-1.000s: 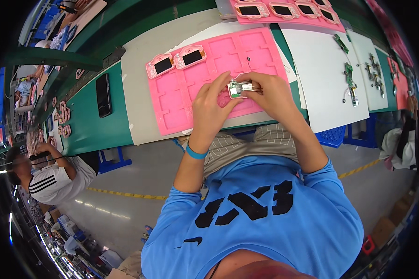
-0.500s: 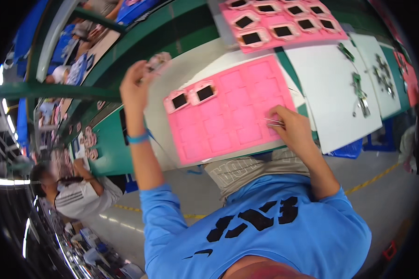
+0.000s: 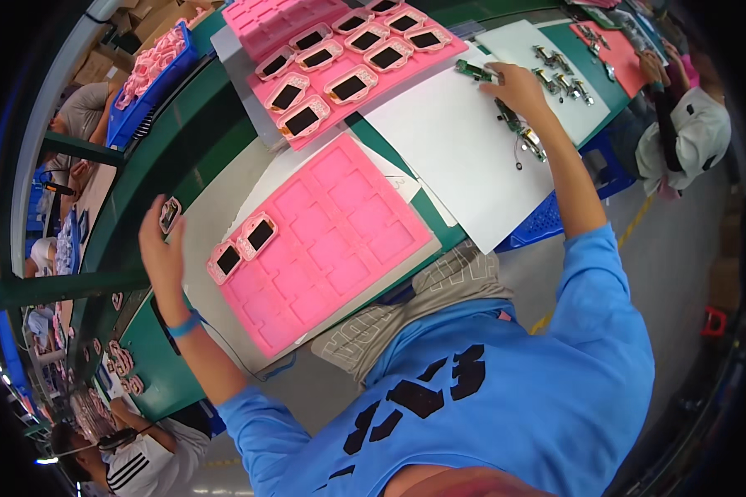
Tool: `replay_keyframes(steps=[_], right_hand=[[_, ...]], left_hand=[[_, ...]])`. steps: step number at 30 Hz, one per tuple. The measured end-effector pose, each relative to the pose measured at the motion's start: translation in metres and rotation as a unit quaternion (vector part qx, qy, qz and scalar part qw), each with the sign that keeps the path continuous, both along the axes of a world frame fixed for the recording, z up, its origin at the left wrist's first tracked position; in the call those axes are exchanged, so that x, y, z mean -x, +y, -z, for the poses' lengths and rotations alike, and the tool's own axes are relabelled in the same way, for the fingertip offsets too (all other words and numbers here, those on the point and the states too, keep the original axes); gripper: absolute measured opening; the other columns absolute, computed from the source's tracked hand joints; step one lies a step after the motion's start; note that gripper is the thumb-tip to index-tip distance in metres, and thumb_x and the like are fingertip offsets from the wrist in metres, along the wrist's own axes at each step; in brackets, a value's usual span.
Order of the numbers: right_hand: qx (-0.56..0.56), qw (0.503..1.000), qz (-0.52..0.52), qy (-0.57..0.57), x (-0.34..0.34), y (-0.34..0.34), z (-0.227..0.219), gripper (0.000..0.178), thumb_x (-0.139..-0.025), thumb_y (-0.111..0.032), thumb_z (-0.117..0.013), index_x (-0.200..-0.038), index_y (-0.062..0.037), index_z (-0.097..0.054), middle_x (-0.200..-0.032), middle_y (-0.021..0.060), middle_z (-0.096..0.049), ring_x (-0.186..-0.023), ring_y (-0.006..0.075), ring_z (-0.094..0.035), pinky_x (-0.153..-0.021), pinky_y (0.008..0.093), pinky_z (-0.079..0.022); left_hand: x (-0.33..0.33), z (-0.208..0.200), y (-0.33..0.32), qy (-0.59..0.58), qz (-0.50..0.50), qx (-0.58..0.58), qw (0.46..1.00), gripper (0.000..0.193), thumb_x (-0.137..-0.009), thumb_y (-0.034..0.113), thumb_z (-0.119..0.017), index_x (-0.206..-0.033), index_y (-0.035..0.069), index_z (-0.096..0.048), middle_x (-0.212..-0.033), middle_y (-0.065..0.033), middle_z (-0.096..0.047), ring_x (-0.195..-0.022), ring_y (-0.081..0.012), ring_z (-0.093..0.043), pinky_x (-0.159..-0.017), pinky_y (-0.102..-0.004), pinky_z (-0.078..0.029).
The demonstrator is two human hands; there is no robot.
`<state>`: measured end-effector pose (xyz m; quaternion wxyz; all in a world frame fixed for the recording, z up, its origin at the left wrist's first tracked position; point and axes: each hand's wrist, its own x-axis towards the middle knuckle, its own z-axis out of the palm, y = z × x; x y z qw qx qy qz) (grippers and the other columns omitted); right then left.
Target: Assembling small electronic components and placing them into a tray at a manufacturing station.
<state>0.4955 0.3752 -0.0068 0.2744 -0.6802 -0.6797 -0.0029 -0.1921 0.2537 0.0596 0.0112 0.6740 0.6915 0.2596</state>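
My left hand (image 3: 164, 253) is at the far left over the green conveyor, its fingers closed around a small pink device housing (image 3: 171, 214). On the far right, my right hand (image 3: 518, 89) pinches the near end of a green circuit board (image 3: 472, 70) over white paper. Tweezers do not show in it now. More boards with wires and metal parts (image 3: 520, 132) lie just below that hand. Between my arms is a pink compartment tray (image 3: 331, 240). Two pink housings with black screens, one (image 3: 259, 235) and another (image 3: 225, 261), sit at its left end.
Behind it, a second pink tray (image 3: 340, 116) carries several housings with screens. White paper sheets (image 3: 439, 149) cover the right of the green table. A blue bin (image 3: 153, 87) of pink parts stands far left. Co-workers sit at left (image 3: 153, 451) and right (image 3: 688, 137).
My view has turned to the right. My right hand has gone from the pink tray, where it held tweezers, to the circuit boards. My left hand still has a pink housing at its fingertips.
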Motion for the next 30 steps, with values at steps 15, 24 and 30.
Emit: replay_keyframes(steps=[15, 24, 30], right_hand=[[0.405, 0.762, -0.415, 0.288, 0.163, -0.154, -0.081, 0.025, -0.105, -0.021, -0.071, -0.09, -0.0029, -0.077, -0.07, -0.0009, -0.063, -0.063, 0.0067, -0.046, -0.058, 0.0239, -0.034], [0.473, 0.71, -0.455, 0.255, 0.203, -0.226, -0.057, 0.005, -0.102, -0.008, -0.069, -0.104, -0.0037, -0.072, -0.071, -0.0007, -0.065, -0.06, 0.0062, -0.047, -0.056, 0.0234, -0.034], [0.524, 0.627, -0.481, 0.317, 0.233, -0.224, -0.061, 0.014, -0.101, -0.005, -0.067, -0.115, -0.0039, -0.067, -0.069, 0.0012, -0.065, -0.058, 0.0063, -0.048, -0.054, 0.023, -0.033]], left_hand=[[-0.267, 0.034, -0.159, -0.664, 0.139, 0.249, 0.691, 0.045, -0.093, 0.004, -0.078, -0.138, 0.002, -0.071, -0.119, -0.0165, -0.075, -0.094, -0.0173, -0.072, -0.082, -0.0265, -0.058], [-0.231, 0.064, -0.194, -0.451, 0.194, 0.338, 0.803, 0.034, -0.087, 0.015, -0.088, -0.117, 0.004, -0.078, -0.077, -0.0037, -0.071, -0.072, -0.0125, -0.062, -0.069, -0.0259, -0.051], [-0.252, 0.064, -0.219, -0.504, 0.166, 0.297, 0.794, 0.03, -0.087, 0.02, -0.089, -0.109, 0.001, -0.08, -0.089, -0.0079, -0.078, -0.069, -0.0131, -0.063, -0.066, -0.0271, -0.051]])
